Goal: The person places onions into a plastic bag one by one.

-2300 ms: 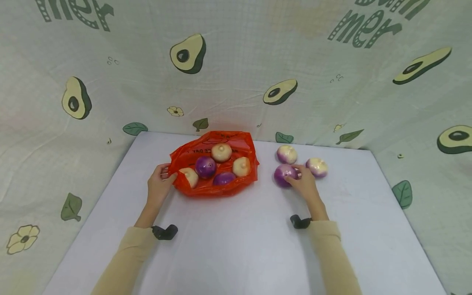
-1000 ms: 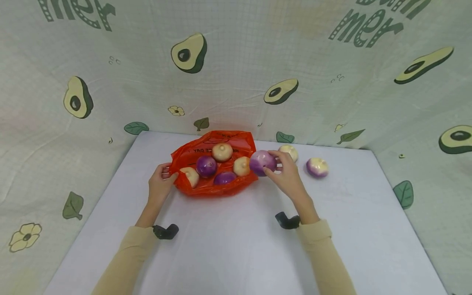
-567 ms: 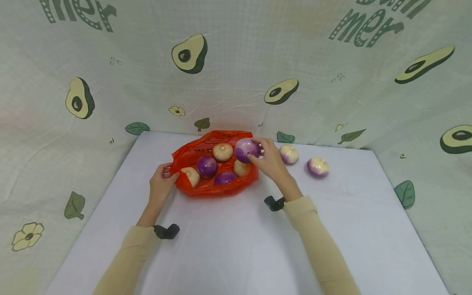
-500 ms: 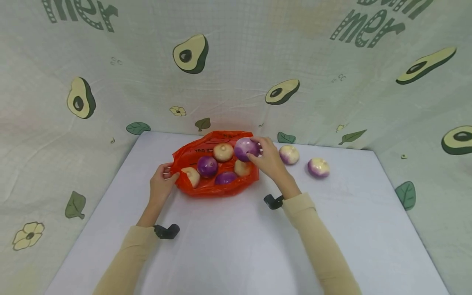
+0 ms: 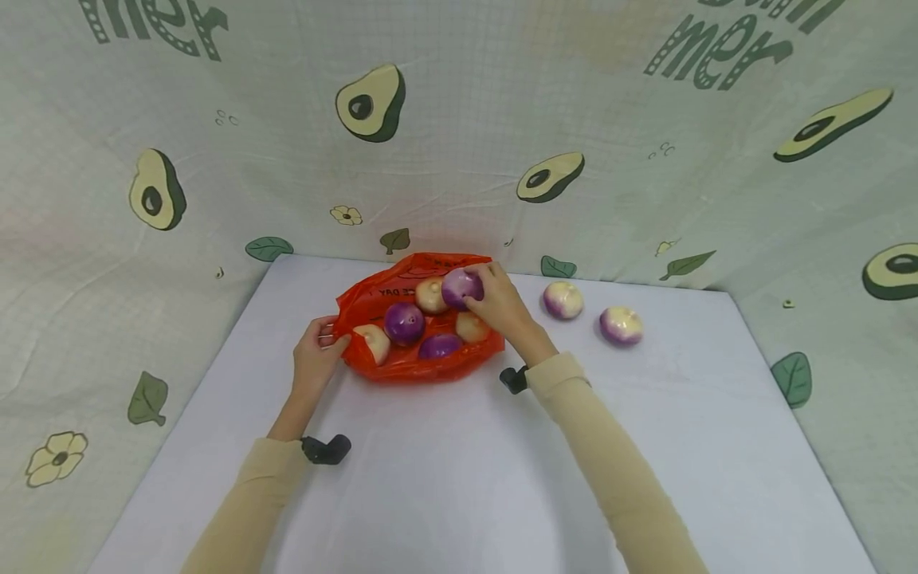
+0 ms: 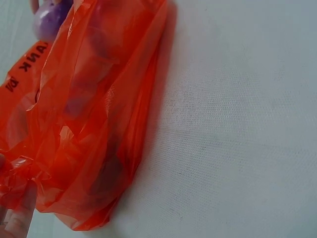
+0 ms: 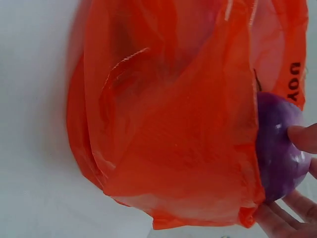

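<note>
A red plastic bag [image 5: 380,283] lies at the back of the table with its mouth spread, showing several purple and cream turnips inside, such as a purple turnip [image 5: 405,324]. My left hand [image 5: 313,363] pinches the bag's left edge between thumb and fingers. My right hand [image 5: 504,303] grips another purple turnip [image 5: 460,288] inside the bag's right rim, overlapping a cream turnip [image 5: 429,296] in the head view. In the right wrist view, thumb and fingers hold the turnip [image 7: 280,144] at the bag's opening, its near side partly hidden by red plastic.
Two purple-and-white turnips [image 5: 562,300] [image 5: 621,327] lie on the white table [image 5: 430,478] to the right of the bag. Behind the table hangs a pale cloth [image 5: 459,119] printed with avocados. A black wrist camera [image 5: 326,450] sits on the left wrist.
My right hand has lifted the purple turnip off the table and carried it left, over the bag's right rim and into its mouth. My left hand keeps its hold on the bag's edge.
</note>
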`<action>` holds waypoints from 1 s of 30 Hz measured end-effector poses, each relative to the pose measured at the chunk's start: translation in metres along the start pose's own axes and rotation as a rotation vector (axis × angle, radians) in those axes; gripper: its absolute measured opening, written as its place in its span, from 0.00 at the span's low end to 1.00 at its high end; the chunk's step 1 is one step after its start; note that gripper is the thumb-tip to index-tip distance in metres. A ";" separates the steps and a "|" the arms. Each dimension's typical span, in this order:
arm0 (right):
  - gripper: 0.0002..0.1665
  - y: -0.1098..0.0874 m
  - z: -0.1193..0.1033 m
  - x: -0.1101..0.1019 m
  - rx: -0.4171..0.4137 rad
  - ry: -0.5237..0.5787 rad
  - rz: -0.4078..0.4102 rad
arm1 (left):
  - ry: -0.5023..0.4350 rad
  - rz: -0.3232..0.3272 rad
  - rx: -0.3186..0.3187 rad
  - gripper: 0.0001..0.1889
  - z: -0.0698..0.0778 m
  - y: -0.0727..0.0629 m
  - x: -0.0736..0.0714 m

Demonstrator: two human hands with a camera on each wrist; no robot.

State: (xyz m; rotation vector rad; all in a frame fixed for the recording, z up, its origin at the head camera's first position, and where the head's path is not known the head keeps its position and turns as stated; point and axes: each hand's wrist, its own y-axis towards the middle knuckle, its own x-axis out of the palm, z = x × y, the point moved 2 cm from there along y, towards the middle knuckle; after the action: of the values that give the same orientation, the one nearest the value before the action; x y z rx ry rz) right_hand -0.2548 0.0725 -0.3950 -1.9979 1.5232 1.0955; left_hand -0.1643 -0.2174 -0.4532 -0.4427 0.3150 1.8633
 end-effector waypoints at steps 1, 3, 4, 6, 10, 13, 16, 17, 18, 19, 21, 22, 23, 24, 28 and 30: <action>0.28 0.002 0.000 0.002 -0.008 -0.015 0.004 | -0.003 -0.001 0.002 0.21 0.000 0.000 0.000; 0.27 0.005 0.000 0.004 -0.018 -0.046 0.015 | -0.004 -0.003 0.003 0.21 0.000 0.000 0.000; 0.27 0.006 0.000 0.005 -0.025 -0.064 0.023 | 0.001 -0.003 0.003 0.21 0.000 0.000 0.000; 0.27 0.009 0.001 0.006 -0.023 -0.097 0.033 | 0.011 -0.004 0.003 0.21 0.001 0.000 0.000; 0.27 0.013 0.002 0.008 -0.007 -0.163 0.038 | 0.025 -0.007 -0.003 0.21 0.001 0.000 0.000; 0.26 0.016 0.003 0.010 0.003 -0.203 0.032 | 0.019 -0.006 -0.002 0.21 0.001 0.000 -0.001; 0.26 0.019 0.005 0.013 0.008 -0.240 0.031 | 0.004 -0.003 0.007 0.21 0.002 -0.001 -0.001; 0.26 0.019 0.006 0.014 0.012 -0.250 0.029 | -0.001 0.000 0.009 0.21 0.003 -0.001 -0.001; 0.26 0.020 0.008 0.016 0.016 -0.262 0.027 | -0.005 0.000 0.010 0.21 0.003 -0.001 -0.001; 0.26 0.021 0.009 0.018 0.023 -0.270 0.024 | -0.008 0.000 0.011 0.21 0.003 -0.001 0.000; 0.26 0.021 0.012 0.023 0.039 -0.289 0.016 | -0.008 -0.001 0.011 0.21 0.003 -0.001 0.000; 0.26 0.021 0.014 0.025 0.051 -0.300 0.008 | -0.008 -0.002 0.011 0.21 0.003 -0.001 0.000; 0.26 0.022 0.015 0.027 0.062 -0.310 -0.003 | -0.008 -0.003 0.011 0.21 0.003 -0.001 0.001; 0.26 0.022 0.017 0.029 0.073 -0.320 -0.015 | -0.007 -0.006 0.010 0.21 0.003 -0.001 0.001; 0.25 0.022 0.020 0.037 0.101 -0.356 -0.089 | -0.006 -0.004 0.016 0.21 0.003 0.000 0.001; 0.25 0.022 0.019 0.039 0.102 -0.365 -0.123 | -0.009 0.001 0.021 0.20 0.003 0.000 0.000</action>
State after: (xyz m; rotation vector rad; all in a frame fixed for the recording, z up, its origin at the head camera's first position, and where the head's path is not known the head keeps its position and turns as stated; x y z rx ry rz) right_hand -0.2783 0.0542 -0.4342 -1.6866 1.2253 1.2254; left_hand -0.1649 -0.2158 -0.4508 -0.4195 0.3284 1.8610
